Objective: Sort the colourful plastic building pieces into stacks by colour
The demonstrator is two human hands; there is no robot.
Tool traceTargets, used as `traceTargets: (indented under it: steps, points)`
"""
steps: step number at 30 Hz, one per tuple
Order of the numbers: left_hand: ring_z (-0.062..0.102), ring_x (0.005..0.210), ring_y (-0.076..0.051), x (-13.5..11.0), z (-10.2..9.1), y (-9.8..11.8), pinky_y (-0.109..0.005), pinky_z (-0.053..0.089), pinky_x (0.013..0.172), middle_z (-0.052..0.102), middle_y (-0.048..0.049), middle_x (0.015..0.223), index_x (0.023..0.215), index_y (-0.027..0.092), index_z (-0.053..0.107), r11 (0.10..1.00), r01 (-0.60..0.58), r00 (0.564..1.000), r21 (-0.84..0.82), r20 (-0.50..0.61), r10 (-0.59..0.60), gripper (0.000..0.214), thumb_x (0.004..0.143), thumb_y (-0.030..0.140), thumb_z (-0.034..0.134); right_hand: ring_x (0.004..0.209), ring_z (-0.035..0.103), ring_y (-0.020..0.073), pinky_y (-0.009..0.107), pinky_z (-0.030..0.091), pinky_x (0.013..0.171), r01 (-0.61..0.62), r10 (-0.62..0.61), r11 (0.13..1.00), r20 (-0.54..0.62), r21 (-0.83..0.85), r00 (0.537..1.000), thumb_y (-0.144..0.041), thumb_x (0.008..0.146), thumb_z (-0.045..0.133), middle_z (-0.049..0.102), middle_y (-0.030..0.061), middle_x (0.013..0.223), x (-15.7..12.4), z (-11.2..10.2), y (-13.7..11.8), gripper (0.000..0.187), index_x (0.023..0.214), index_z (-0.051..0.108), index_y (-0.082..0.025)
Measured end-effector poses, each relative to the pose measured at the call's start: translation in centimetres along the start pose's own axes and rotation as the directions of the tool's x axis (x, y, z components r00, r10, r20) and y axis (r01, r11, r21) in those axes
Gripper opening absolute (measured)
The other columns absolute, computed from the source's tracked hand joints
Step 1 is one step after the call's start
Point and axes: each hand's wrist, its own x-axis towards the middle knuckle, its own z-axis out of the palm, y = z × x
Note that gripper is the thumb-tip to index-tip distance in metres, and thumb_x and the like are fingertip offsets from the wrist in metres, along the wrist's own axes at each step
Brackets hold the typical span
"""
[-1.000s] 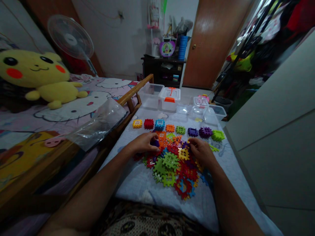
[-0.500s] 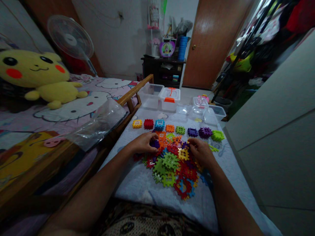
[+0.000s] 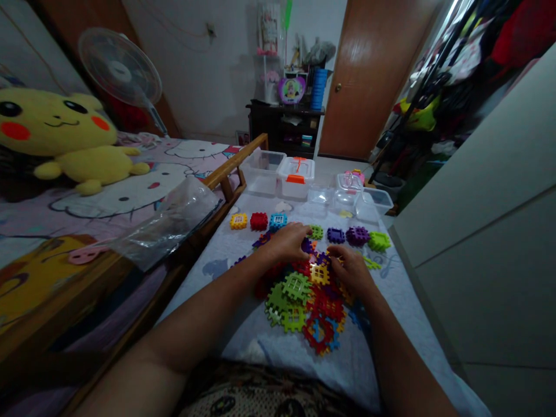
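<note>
No legible text, labels, brands or numbers anywhere in view.

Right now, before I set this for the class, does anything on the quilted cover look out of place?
One thin green piece lies alone just past the right hand. It looks stray because it belongs neither to the neat row of blocks nor to the heap.

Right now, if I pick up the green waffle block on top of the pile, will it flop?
The green waffle block looks like stiff plastic, since it holds its flat shape on the pile. Its open grid suggests it's light for its size. Its toothed edges probably stop it rolling.
</note>
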Motion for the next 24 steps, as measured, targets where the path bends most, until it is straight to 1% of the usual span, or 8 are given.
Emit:
traceTargets:
  steps: [5, 8, 11, 14, 17, 20, 22, 24]
  points:
    - [0.056, 0.116, -0.035, 1.6, 1.9, 0.3, -0.041, 0.045, 0.097, 0.062, -0.0159, 0.125, 0.123, 0.015, 0.057, 1.0, 0.023, 0.993, -0.018, 0.117, -0.021, 0.062, 0.067, 0.033, 0.077, 0.097, 0.065, 0.0227, 0.039, 0.049, 0.09, -0.004, 0.004, 1.0, -0.004, -0.006, 1.0, -0.016, 0.083, 0.051, 0.071, 0.0101, 0.102, -0.1, 0.4, 0.2, 0.025, 0.1, 0.068, -0.017]
    - [0.055, 0.12, -0.034, 1.2, 2.0, 0.2, -0.039, 0.044, 0.1, 0.06, -0.0146, 0.13, 0.128, 0.017, 0.055, 0.998, 0.023, 0.994, -0.056, 0.108, -0.017, 0.071, 0.064, 0.035, 0.081, 0.098, 0.064, 0.0227, 0.039, 0.049, 0.09, 0.01, -0.01, 1.0, -0.01, -0.02, 1.0, -0.015, 0.082, 0.051, 0.07, 0.0098, 0.103, -0.1, 0.4, 0.1, 0.025, 0.101, 0.067, -0.017]
    - [0.055, 0.121, -0.031, -0.1, 1.3, -0.2, -0.039, 0.044, 0.102, 0.06, -0.015, 0.13, 0.128, 0.015, 0.055, 0.992, -0.044, 0.999, -0.118, -0.006, 0.043, 0.067, 0.07, 0.037, 0.079, 0.101, 0.061, 0.0239, 0.041, 0.047, 0.092, 0.056, -0.056, 0.997, -0.009, -0.051, 0.998, -0.015, 0.082, 0.054, 0.069, 0.01, 0.106, 0.3, -0.3, -0.6, 0.026, 0.104, 0.066, -0.017]
    - [0.059, 0.114, -0.027, -2.2, -0.1, -1.0, -0.04, 0.045, 0.101, 0.064, -0.0117, 0.124, 0.121, 0.017, 0.058, 0.974, -0.087, 0.981, -0.208, -0.186, 0.048, 0.049, 0.078, 0.035, 0.073, 0.105, 0.059, 0.0251, 0.042, 0.046, 0.094, 0.119, -0.114, 0.988, 0.058, -0.098, 0.992, -0.018, 0.083, 0.057, 0.068, 0.0102, 0.11, 1.3, -1.1, -1.8, 0.029, 0.111, 0.065, -0.018]
    - [0.064, 0.102, -0.023, -4.5, -1.1, -2.5, -0.038, 0.051, 0.091, 0.068, -0.0086, 0.112, 0.113, 0.019, 0.062, 0.943, -0.009, 0.94, -0.332, -0.326, -0.106, 0.034, 0.083, 0.035, 0.065, 0.112, 0.055, 0.0259, 0.043, 0.042, 0.099, 0.204, -0.176, 0.97, 0.196, -0.131, 0.965, -0.022, 0.084, 0.062, 0.065, 0.0115, 0.118, 2.7, -1.3, -3.3, 0.036, 0.12, 0.062, -0.017]
    - [0.065, 0.094, -0.022, -6.4, -1.1, -4.6, -0.036, 0.052, 0.085, 0.07, -0.0062, 0.102, 0.104, 0.019, 0.065, 0.915, 0.109, 0.873, -0.388, -0.403, -0.275, 0.025, 0.084, 0.035, 0.061, 0.119, 0.052, 0.0266, 0.044, 0.038, 0.103, 0.241, -0.177, 0.959, 0.348, -0.151, 0.92, -0.023, 0.082, 0.067, 0.062, 0.0128, 0.127, 4.3, -0.8, -4.4, 0.047, 0.127, 0.058, -0.017]
    - [0.065, 0.094, -0.022, -7.3, -0.5, -6.1, -0.036, 0.051, 0.087, 0.07, -0.006, 0.1, 0.1, 0.019, 0.066, 0.912, 0.174, 0.83, -0.371, -0.443, -0.338, 0.022, 0.084, 0.034, 0.06, 0.122, 0.051, 0.0271, 0.044, 0.037, 0.105, 0.252, -0.164, 0.955, 0.433, -0.155, 0.886, -0.023, 0.079, 0.07, 0.06, 0.0132, 0.13, 5.3, -0.4, -4.9, 0.053, 0.13, 0.057, -0.016]
    - [0.064, 0.097, -0.023, -7.7, 0.3, -7.2, -0.038, 0.049, 0.089, 0.069, -0.0067, 0.101, 0.099, 0.018, 0.066, 0.923, 0.199, 0.816, -0.33, -0.465, -0.342, 0.021, 0.085, 0.033, 0.059, 0.124, 0.05, 0.028, 0.043, 0.037, 0.106, 0.254, -0.15, 0.956, 0.498, -0.148, 0.854, -0.022, 0.076, 0.072, 0.06, 0.0134, 0.132, 6.0, -0.1, -5.1, 0.059, 0.132, 0.055, -0.015]
